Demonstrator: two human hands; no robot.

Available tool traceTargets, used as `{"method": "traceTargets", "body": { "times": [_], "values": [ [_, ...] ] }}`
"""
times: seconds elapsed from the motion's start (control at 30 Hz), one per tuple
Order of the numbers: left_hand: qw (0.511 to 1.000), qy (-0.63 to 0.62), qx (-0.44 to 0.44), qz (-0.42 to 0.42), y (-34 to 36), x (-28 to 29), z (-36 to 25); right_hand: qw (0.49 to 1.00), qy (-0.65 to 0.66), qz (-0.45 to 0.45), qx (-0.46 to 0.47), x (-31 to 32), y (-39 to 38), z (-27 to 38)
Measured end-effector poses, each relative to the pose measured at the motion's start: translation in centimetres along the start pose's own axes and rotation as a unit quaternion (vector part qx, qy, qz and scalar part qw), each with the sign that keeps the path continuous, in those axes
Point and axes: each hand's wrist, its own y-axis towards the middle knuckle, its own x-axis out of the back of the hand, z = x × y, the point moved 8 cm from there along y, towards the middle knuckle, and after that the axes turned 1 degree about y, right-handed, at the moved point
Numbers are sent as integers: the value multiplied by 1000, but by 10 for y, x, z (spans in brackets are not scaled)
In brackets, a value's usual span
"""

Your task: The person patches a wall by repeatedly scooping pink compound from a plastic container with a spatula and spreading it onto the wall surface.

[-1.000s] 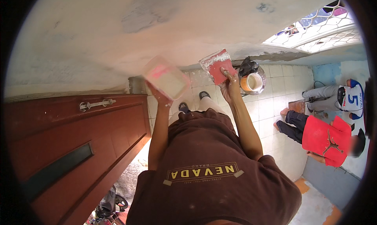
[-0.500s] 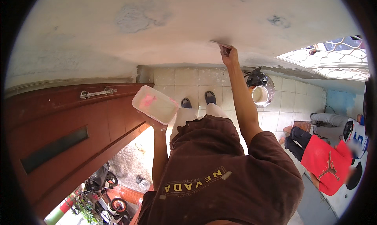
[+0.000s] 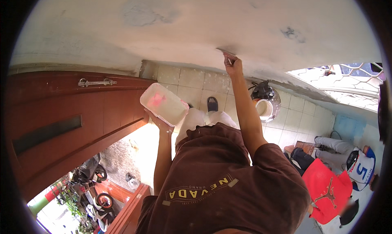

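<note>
A plastic container (image 3: 168, 102) of pale paste, with a pink smear inside, rests in my left hand (image 3: 159, 123), whose fingers wrap round its near side beside the wooden door. Up and to the right, my right hand (image 3: 233, 66) is closed on a flat putty scraper (image 3: 226, 51), seen nearly edge-on against the pale wall (image 3: 192, 25). Darker rough patches (image 3: 293, 34) mark the wall higher up.
Red-brown door (image 3: 53, 111) at left, opening onto parked motorbikes (image 3: 102, 205). Bucket (image 3: 263, 109) with a black bag (image 3: 263, 89) on the tiled floor (image 3: 190, 77). Grille window (image 3: 335, 80) at right. Two people (image 3: 328, 187) (image 3: 359, 170) at lower right.
My right hand first swung up to the wall, turning the scraper edge-on, then shifted slightly lower along it. My left hand moved left with the container, then rose slightly.
</note>
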Motion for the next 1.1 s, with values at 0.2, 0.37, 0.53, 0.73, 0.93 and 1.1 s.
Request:
{"method": "traceTargets", "body": {
  "times": [0.2,0.37,0.53,0.73,0.93,1.1],
  "values": [
    [984,-180,-5,-8,4,11,7,999,23,8,44,-42,-75,24],
    [994,-79,-36,-60,17,38,17,990,-104,-89,28,40,-53,3],
    [998,-64,-19,-12,18,13,8,988,-151,5,-19,49,26,-20],
    [982,-100,-54,-147,18,22,2,989,-130,-37,67,-62,-48,-51],
    [996,-51,-58,-51,33,37,2,974,-221,-52,23,23,-81,-63],
    [992,-122,9,-35,40,21,-5,913,-396,-17,93,124,30,20]
  ]
}}
